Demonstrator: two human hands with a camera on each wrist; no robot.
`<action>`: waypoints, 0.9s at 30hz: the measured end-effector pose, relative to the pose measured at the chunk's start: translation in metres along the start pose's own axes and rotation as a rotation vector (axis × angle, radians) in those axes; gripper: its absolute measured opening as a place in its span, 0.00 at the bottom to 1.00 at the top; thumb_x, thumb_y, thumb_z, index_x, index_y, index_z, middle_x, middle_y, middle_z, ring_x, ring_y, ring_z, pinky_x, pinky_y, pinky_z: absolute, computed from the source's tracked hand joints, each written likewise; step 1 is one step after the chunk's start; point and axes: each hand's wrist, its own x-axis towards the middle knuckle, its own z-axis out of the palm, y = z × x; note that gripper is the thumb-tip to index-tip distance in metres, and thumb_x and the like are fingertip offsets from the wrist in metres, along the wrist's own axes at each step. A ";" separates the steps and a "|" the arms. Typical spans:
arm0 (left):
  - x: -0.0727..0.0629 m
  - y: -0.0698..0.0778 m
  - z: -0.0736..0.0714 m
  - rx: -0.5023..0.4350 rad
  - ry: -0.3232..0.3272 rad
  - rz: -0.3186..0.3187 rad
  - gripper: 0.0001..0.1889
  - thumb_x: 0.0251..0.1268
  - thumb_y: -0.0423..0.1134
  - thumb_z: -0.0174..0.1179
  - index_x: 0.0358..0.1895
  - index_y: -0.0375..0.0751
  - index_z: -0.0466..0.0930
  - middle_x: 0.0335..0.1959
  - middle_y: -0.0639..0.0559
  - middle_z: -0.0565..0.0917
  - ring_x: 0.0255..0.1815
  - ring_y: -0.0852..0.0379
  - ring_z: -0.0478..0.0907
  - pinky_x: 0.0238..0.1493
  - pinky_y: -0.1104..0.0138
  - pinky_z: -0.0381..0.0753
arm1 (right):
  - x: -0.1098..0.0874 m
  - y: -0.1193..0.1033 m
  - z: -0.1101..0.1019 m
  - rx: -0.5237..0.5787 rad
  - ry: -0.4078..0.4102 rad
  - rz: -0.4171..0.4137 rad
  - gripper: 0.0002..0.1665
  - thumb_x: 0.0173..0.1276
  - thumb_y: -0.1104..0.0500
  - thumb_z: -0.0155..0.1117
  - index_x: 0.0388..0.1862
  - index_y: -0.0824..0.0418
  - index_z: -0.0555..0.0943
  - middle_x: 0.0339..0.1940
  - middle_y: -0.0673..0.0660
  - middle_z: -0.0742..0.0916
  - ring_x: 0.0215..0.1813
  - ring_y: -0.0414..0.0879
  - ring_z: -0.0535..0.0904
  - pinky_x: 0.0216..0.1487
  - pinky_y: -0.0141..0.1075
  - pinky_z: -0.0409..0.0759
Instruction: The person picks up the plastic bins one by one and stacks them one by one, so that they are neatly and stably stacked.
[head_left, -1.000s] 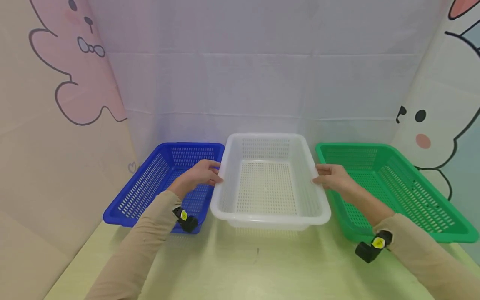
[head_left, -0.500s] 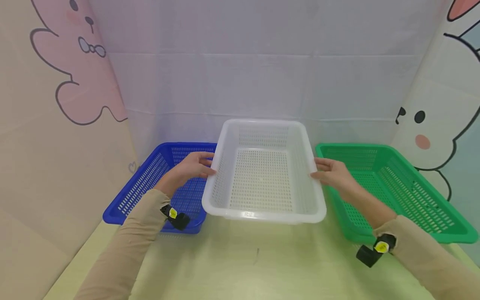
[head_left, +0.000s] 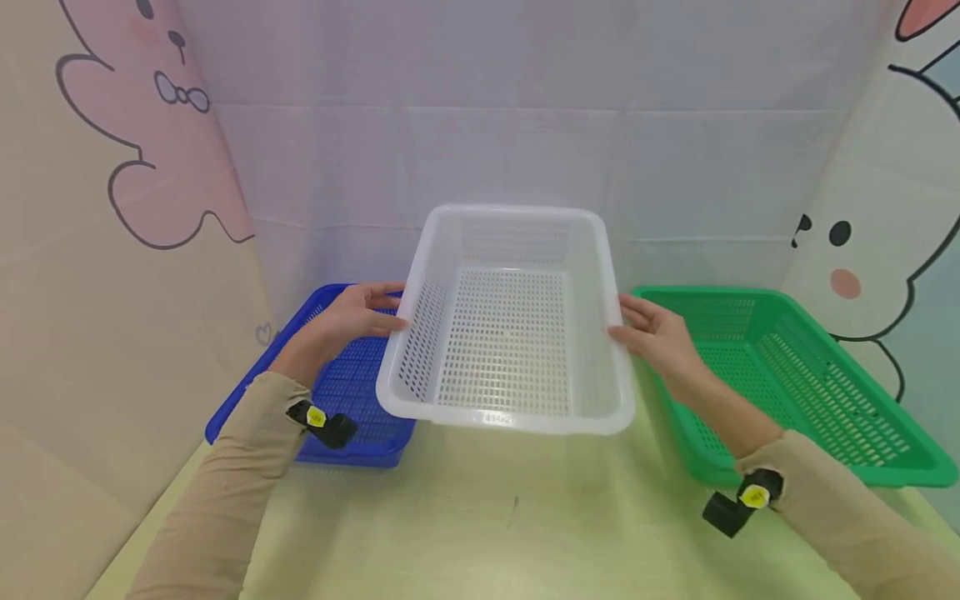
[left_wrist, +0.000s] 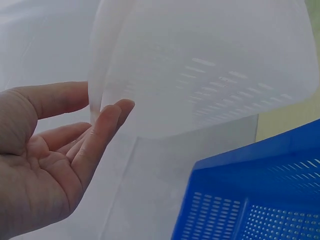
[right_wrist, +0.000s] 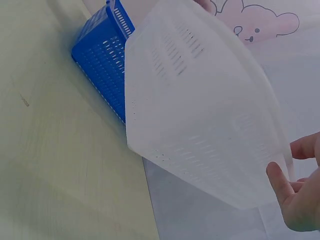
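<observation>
Both hands carry a white plastic basket (head_left: 506,333) raised over the middle of the table, its open top tilted toward me. My left hand (head_left: 348,321) grips the left rim, thumb on top and fingers underneath. On the opposite rim, my right hand (head_left: 660,342) holds it the same way. Seen in the left wrist view, the left hand (left_wrist: 55,155) pinches the basket's edge from outside, the slotted wall (left_wrist: 210,65) beyond it. In the right wrist view the right hand (right_wrist: 302,192) is at the rim, and the basket's underside (right_wrist: 195,115) hangs above the tabletop.
A blue basket (head_left: 360,400) stands on the table at left, partly behind the left arm and the white basket. At right is a green basket (head_left: 795,375), overlapped by the right forearm. The pale green table (head_left: 480,517) meets a printed cloth backdrop (head_left: 525,150) behind.
The white basket has risen off the table and shifted left, tilting more toward me. Both hands have moved up and left with it. The blue and green baskets have stayed put.
</observation>
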 end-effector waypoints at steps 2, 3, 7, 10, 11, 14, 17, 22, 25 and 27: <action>-0.002 0.004 -0.006 -0.009 0.001 0.005 0.35 0.56 0.33 0.61 0.68 0.40 0.57 0.58 0.39 0.70 0.53 0.44 0.74 0.55 0.52 0.71 | 0.001 -0.001 0.002 0.057 0.005 -0.025 0.39 0.66 0.59 0.57 0.71 0.64 0.52 0.68 0.62 0.63 0.50 0.28 0.74 0.45 0.22 0.74; -0.003 0.005 -0.008 -0.017 -0.001 0.011 0.35 0.56 0.33 0.61 0.68 0.40 0.57 0.58 0.39 0.70 0.53 0.45 0.74 0.55 0.52 0.71 | 0.002 -0.002 0.003 0.088 0.002 -0.042 0.39 0.66 0.60 0.57 0.71 0.65 0.52 0.68 0.63 0.63 0.48 0.26 0.74 0.45 0.22 0.74; -0.011 0.012 -0.018 -0.027 -0.008 0.033 0.34 0.58 0.32 0.59 0.68 0.38 0.56 0.60 0.38 0.69 0.50 0.48 0.76 0.54 0.53 0.72 | 0.004 -0.004 0.010 0.208 -0.010 -0.100 0.37 0.65 0.63 0.57 0.70 0.67 0.53 0.68 0.65 0.62 0.46 0.27 0.76 0.43 0.23 0.75; -0.016 0.013 -0.023 -0.014 -0.006 0.045 0.35 0.59 0.31 0.58 0.69 0.37 0.53 0.61 0.36 0.69 0.48 0.51 0.78 0.53 0.54 0.73 | 0.004 -0.007 0.017 0.227 -0.017 -0.145 0.36 0.65 0.66 0.55 0.69 0.68 0.54 0.67 0.66 0.62 0.45 0.29 0.77 0.42 0.24 0.76; -0.017 0.014 -0.025 -0.008 -0.002 0.048 0.35 0.59 0.30 0.57 0.69 0.36 0.52 0.61 0.36 0.68 0.48 0.50 0.78 0.53 0.55 0.73 | 0.004 -0.007 0.020 0.214 -0.018 -0.158 0.36 0.65 0.66 0.55 0.69 0.68 0.54 0.67 0.66 0.63 0.45 0.29 0.77 0.42 0.24 0.76; -0.019 0.013 -0.028 0.029 0.028 0.034 0.35 0.60 0.29 0.56 0.69 0.36 0.51 0.61 0.35 0.68 0.49 0.46 0.77 0.51 0.55 0.74 | 0.004 -0.009 0.028 0.164 -0.011 -0.185 0.35 0.65 0.67 0.55 0.69 0.68 0.55 0.67 0.65 0.64 0.44 0.30 0.77 0.42 0.24 0.77; -0.020 0.013 -0.031 0.065 0.061 0.001 0.34 0.61 0.28 0.54 0.70 0.35 0.50 0.61 0.34 0.67 0.53 0.40 0.74 0.53 0.53 0.73 | 0.006 -0.010 0.036 0.146 0.002 -0.204 0.36 0.64 0.68 0.55 0.69 0.68 0.55 0.66 0.65 0.65 0.43 0.32 0.76 0.42 0.24 0.77; -0.018 0.014 -0.038 0.124 0.116 -0.084 0.33 0.63 0.29 0.52 0.70 0.35 0.49 0.63 0.34 0.65 0.55 0.39 0.71 0.57 0.49 0.67 | 0.009 -0.012 0.050 0.158 0.024 -0.241 0.36 0.63 0.69 0.56 0.69 0.67 0.56 0.66 0.63 0.67 0.42 0.34 0.76 0.44 0.24 0.76; -0.008 0.003 -0.047 0.144 0.140 -0.111 0.32 0.62 0.32 0.54 0.69 0.36 0.52 0.61 0.35 0.68 0.53 0.39 0.73 0.56 0.48 0.68 | 0.011 -0.013 0.059 0.172 0.032 -0.261 0.35 0.63 0.69 0.56 0.68 0.68 0.57 0.65 0.63 0.68 0.40 0.34 0.75 0.44 0.23 0.75; 0.006 -0.018 -0.062 0.125 0.141 -0.098 0.32 0.61 0.34 0.57 0.68 0.39 0.57 0.58 0.38 0.72 0.48 0.41 0.76 0.52 0.48 0.72 | 0.012 -0.012 0.064 0.183 0.033 -0.274 0.35 0.62 0.71 0.56 0.68 0.68 0.57 0.65 0.63 0.68 0.39 0.34 0.74 0.44 0.23 0.75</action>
